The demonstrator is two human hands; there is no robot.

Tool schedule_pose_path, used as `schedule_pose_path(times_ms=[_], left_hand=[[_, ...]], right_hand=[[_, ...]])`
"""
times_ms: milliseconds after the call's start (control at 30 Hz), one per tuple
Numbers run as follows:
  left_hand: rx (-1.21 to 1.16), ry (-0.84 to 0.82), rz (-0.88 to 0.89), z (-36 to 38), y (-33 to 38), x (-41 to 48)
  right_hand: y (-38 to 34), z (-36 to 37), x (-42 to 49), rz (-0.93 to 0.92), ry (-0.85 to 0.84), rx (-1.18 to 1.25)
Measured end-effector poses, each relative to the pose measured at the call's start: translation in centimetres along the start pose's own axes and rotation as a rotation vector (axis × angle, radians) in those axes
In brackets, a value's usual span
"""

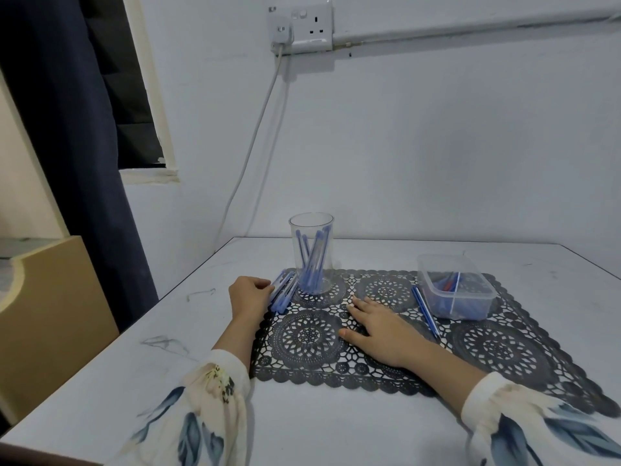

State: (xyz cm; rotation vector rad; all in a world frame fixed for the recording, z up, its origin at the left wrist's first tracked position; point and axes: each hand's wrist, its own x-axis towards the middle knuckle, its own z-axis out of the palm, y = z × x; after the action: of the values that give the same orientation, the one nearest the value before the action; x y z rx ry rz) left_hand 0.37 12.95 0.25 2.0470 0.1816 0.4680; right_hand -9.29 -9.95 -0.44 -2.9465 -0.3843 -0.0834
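The left hand [250, 294] curls its fingers round a bundle of blue pens [284, 292] that lies at the far left edge of the dark lace mat [309, 338], just beside the foot of the clear cup [312, 253], where more blue pens stand leaning. The right hand [376, 326] lies flat on the mat with fingers straight and spread, holding nothing. A loose pen [426, 311] lies to its right, just beside a clear plastic box [453, 287] with a few more pens inside. The work looks like gathering pens into the cup. The pens should be light, stiff and smooth, so a bundle is likely to fan out or let one slip unless it is squeezed round the middle, with the tips kept level. The cup looks light too and, being tall and narrow, could tip if the bundle knocks its rim; steadying it low on the wall with the free hand would probably help. The mat's open lacework may catch a pen tip dragged across the bench [134, 381].
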Motion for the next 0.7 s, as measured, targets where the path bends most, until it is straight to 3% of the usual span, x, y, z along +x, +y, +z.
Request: schedule_pose_path(times_ms=[300,700], left_hand=[[0.048,-0.133,0.038,0.6,0.3,-0.2],[0.091,-0.176,0.072,0.0,0.3,-1.1]], right_hand=[[-0.1,-0.1,0.0,-0.001,-0.007,-0.004],[0.1,-0.1,-0.2,0.006,0.025,0.061]])
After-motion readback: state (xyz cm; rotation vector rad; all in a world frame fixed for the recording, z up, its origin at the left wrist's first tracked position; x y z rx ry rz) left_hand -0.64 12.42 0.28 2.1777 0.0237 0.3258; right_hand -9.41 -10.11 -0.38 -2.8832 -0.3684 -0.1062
